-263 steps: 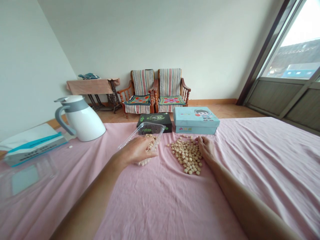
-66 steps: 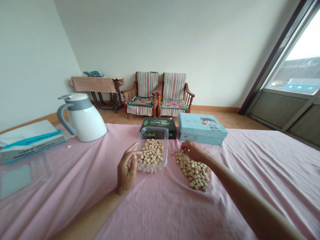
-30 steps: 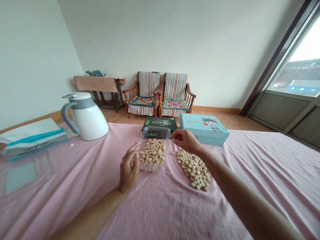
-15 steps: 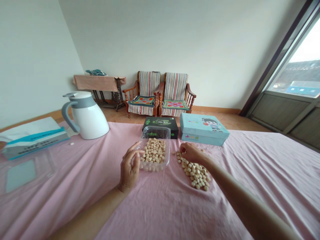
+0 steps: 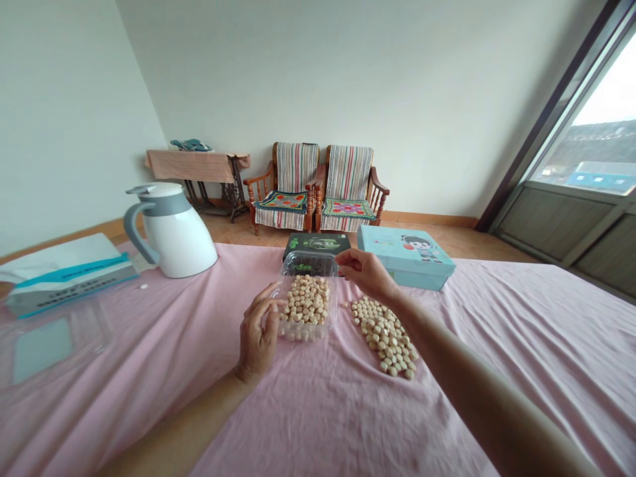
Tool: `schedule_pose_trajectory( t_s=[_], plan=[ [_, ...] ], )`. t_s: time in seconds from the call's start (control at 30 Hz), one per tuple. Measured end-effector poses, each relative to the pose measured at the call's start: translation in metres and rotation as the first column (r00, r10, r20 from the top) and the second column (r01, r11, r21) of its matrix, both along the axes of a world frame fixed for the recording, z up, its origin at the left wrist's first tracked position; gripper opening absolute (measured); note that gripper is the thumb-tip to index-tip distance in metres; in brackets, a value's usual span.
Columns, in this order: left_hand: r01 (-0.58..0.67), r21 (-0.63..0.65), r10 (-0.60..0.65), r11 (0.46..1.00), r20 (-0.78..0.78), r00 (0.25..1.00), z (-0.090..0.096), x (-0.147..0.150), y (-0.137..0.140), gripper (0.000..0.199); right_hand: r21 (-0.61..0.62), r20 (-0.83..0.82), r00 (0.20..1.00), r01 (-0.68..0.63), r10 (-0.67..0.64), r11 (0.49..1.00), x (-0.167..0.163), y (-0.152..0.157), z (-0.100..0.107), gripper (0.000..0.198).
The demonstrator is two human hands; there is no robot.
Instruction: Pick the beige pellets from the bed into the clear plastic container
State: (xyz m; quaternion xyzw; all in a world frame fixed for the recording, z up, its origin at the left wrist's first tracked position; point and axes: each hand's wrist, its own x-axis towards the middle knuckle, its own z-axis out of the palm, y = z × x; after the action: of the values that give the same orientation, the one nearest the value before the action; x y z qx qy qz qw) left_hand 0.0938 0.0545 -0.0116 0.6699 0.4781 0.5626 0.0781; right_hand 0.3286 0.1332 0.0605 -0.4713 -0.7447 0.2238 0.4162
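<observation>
A clear plastic container (image 5: 304, 333) stands on the pink cloth, holding many small round beige pieces (image 5: 307, 299) that look like biscuits or tablets. My left hand (image 5: 258, 331) is at its left wall, fingers over the rim and thumb outside, gripping that side. Above the container's right rim is my right hand (image 5: 365, 270), its fingertips pinched together; whatever lies between them is hidden. Below the right forearm, a loose heap of the same beige pieces (image 5: 390, 341) spreads over the cloth.
Behind the container stand a black box (image 5: 320, 242) and a light blue box (image 5: 412, 255). To the left are a white and grey jug (image 5: 179, 232), a tissue pack (image 5: 74, 278) and a clear plastic lid (image 5: 44, 348). Two chairs (image 5: 318, 185) stand beyond the table.
My right hand has risen from the top of the loose heap and moved up and left to the container's right rim. My left hand has stayed on the container.
</observation>
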Motion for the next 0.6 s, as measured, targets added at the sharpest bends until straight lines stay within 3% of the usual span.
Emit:
schedule_pose_trajectory(
  t_s=[0.13, 0.23, 0.33, 0.47, 0.6],
  plan=[
    [0.012, 0.004, -0.012, 1.0, 0.005, 1.0, 0.0, 0.0, 0.0, 0.03, 0.016, 0.23, 0.962, 0.147, -0.147, 0.989, 0.008, 0.005, -0.016, 0.022],
    [0.016, 0.013, -0.017, 1.0, 0.014, 1.0, 0.0, 0.0, 0.0, 0.03, -0.025, 0.469, 0.88, 0.094, -0.071, 0.995, 0.011, 0.004, -0.04, 0.023],
    [0.018, 0.016, -0.019, 1.0, 0.019, 1.0, 0.0, 0.001, 0.0, 0.029, -0.057, 0.579, 0.815, 0.068, -0.023, 0.996, 0.008, 0.001, -0.063, 0.023],
    [0.025, 0.02, -0.026, 0.999, 0.028, 0.999, -0.001, 0.001, 0.001, 0.028, -0.012, 0.587, 0.806, 0.107, -0.08, 0.994, 0.007, -0.002, -0.068, 0.023],
    [0.026, 0.021, -0.026, 0.999, 0.027, 0.999, -0.002, 0.001, 0.001, 0.028, 0.092, 0.365, 0.902, 0.214, -0.233, 0.972, 0.008, 0.0, -0.043, 0.021]
  ],
)
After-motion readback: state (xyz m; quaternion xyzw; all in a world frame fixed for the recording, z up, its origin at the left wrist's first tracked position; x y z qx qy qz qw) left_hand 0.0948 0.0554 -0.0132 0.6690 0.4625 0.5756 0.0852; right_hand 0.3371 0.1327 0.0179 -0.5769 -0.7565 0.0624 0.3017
